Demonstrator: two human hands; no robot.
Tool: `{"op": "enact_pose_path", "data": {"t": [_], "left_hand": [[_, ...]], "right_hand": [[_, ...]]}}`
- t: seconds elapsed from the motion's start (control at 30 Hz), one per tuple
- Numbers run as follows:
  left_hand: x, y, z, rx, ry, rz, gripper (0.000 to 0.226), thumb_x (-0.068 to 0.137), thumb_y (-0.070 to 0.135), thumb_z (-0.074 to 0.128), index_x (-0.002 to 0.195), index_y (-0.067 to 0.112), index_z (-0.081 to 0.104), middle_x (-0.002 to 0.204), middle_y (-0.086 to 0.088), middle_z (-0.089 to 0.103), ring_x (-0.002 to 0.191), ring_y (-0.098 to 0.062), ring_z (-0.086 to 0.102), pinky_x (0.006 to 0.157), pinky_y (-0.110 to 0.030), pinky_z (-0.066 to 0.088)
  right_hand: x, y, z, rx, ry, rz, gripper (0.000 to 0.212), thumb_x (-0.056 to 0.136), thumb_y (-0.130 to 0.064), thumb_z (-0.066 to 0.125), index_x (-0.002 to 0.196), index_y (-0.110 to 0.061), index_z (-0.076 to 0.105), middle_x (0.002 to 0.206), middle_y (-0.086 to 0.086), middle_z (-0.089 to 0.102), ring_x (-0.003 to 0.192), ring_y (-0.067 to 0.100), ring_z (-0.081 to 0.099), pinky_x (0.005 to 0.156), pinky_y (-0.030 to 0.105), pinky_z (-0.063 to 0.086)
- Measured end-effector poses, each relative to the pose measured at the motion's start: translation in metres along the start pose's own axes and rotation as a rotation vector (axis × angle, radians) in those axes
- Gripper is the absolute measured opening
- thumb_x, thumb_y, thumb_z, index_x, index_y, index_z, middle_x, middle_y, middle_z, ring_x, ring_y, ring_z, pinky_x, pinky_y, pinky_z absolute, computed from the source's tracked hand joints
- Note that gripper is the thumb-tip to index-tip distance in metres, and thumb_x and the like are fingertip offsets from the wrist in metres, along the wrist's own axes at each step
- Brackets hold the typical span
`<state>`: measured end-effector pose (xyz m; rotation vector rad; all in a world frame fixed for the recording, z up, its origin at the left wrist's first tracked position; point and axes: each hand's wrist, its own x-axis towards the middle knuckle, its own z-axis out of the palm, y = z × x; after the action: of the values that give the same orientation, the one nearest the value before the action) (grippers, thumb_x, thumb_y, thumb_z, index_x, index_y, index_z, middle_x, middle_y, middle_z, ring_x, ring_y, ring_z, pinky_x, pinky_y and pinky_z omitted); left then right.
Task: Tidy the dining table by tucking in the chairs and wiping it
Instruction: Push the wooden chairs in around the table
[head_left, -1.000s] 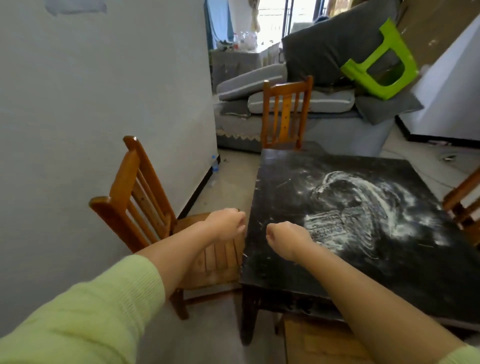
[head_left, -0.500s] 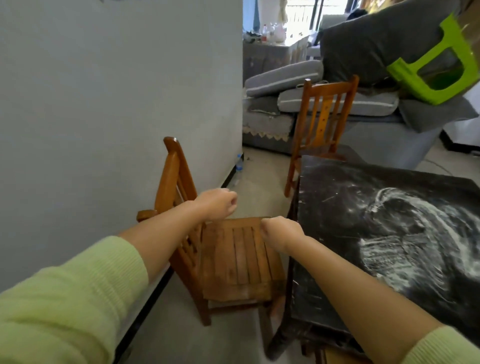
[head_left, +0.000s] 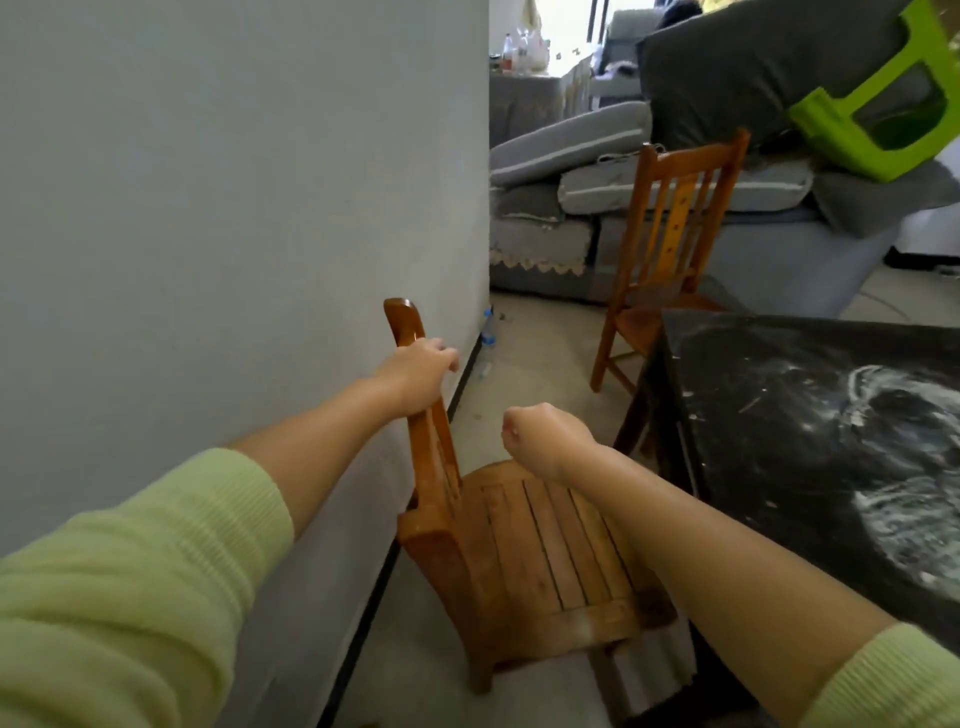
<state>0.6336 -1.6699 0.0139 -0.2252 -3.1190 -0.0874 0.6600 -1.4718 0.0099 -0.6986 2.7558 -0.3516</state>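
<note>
- The left hand (head_left: 422, 375) is on the top rail of the near wooden chair (head_left: 524, 551), fingers curled over the backrest and clamped on it. That is the natural place to steer a chair from, since the rail gives leverage over the whole frame.
- The right hand (head_left: 540, 441) hangs above the slatted seat with its fingers balled together into a fist, holding nothing and touching nothing. I judge it is waiting to catch the other end of the rail or the seat.
- This chair stands between the white wall (head_left: 234, 208) and the dining table (head_left: 810, 415), its back toward the wall and its seat front just at the table's edge, not yet pushed under. So the tucking step is in hand, barely begun.
- The table's dark top is smeared with swirls of white powder; the wiping is clearly still to do, and no cloth is in view.
- A second wooden chair (head_left: 675, 249) stands at the table's far end, seat partly under it, in front of a grey sofa (head_left: 545, 228) piled with cushions and an upturned green plastic stool (head_left: 878, 124).
</note>
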Motion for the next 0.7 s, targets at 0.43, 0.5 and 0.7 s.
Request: {"op": "enact_pose_path", "data": {"t": [0.43,0.5,0.7], "left_hand": [[0.062,-0.098,0.015,0.124,-0.181,0.514,0.048,0.078,0.032,0.073,0.118,0.023,0.049,0.120,0.000,0.053,0.115,-0.019,0.050,0.095,-0.034,0.045],[0.063,-0.099,0.020,0.118,-0.107,0.545,0.041,0.076,0.035,0.075,0.106,0.022,0.050,0.112,0.000,0.055,0.106,-0.016,0.052,0.087,-0.029,0.046],[0.046,-0.085,0.036,0.026,-0.004,0.597,0.034,0.074,0.029,0.077,0.093,0.018,0.051,0.102,-0.003,0.056,0.095,-0.018,0.055,0.081,-0.030,0.050]], "right_hand": [[0.042,-0.125,0.045,0.362,-0.002,0.502,0.081,0.094,-0.021,0.053,0.147,-0.032,-0.007,0.097,0.007,0.051,0.076,0.018,0.055,0.063,0.033,0.047],[0.037,-0.115,0.042,0.384,-0.004,0.441,0.081,0.093,-0.020,0.053,0.147,-0.034,-0.005,0.094,0.005,0.054,0.072,0.016,0.056,0.067,0.034,0.053],[0.003,-0.090,0.038,0.345,-0.035,0.337,0.084,0.091,-0.022,0.056,0.147,-0.035,-0.006,0.097,0.004,0.058,0.077,0.017,0.060,0.074,0.036,0.057]]}}
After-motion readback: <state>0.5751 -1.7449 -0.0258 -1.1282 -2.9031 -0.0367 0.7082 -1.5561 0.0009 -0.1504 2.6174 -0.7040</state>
